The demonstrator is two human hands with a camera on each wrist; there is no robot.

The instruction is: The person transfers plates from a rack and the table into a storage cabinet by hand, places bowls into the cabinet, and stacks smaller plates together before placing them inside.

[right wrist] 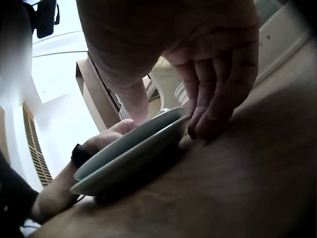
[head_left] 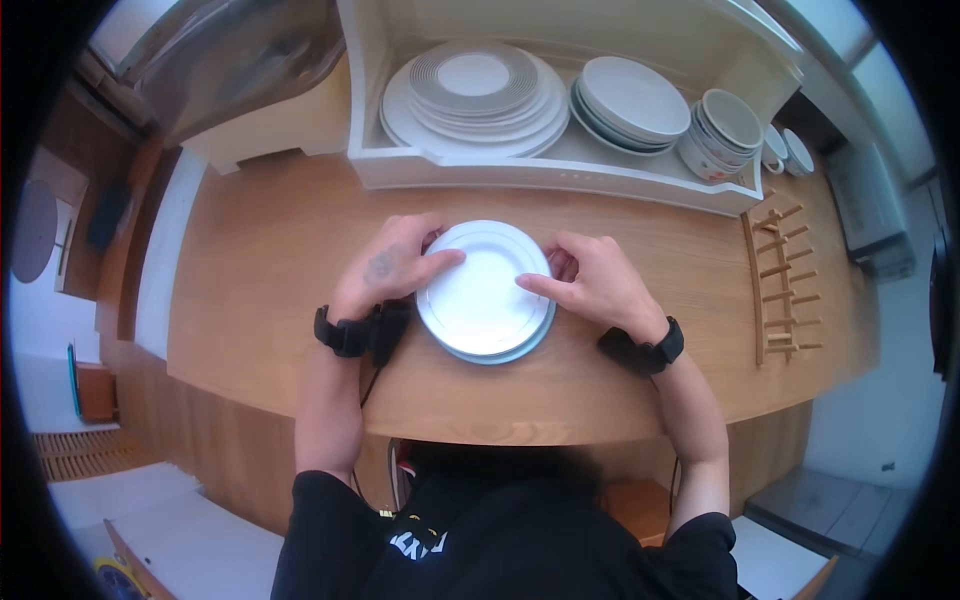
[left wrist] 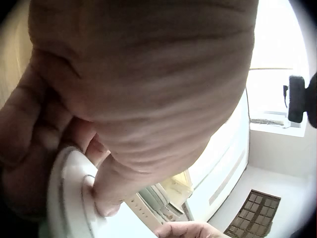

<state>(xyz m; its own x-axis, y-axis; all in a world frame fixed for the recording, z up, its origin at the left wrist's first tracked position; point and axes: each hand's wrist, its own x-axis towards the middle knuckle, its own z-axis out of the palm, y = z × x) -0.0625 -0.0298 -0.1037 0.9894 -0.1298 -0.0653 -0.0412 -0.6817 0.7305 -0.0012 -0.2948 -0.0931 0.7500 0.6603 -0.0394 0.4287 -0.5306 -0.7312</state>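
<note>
A white plate point(head_left: 485, 290) with a thin rim line lies over a pale bluish plate point(head_left: 520, 352), both on the wooden table in front of the person. The left hand point(head_left: 400, 262) grips the upper plate at its left edge, thumb on the top face and fingers bent round the rim. From the right, the right hand point(head_left: 600, 282) holds the edge, its thumb over the rim and its bent fingers beside the plates. In the right wrist view the upper plate point(right wrist: 129, 139) sits slightly askew over the lower plate point(right wrist: 143, 158), with a narrow gap between their rims.
Behind the hands, a white shelf unit point(head_left: 560, 182) holds a stack of plates point(head_left: 475, 75), deeper dishes point(head_left: 630, 100) and bowls point(head_left: 730, 120). Cups point(head_left: 795, 155) stand beyond its right end. A wooden dish rack point(head_left: 785, 285) lies on the table at the right.
</note>
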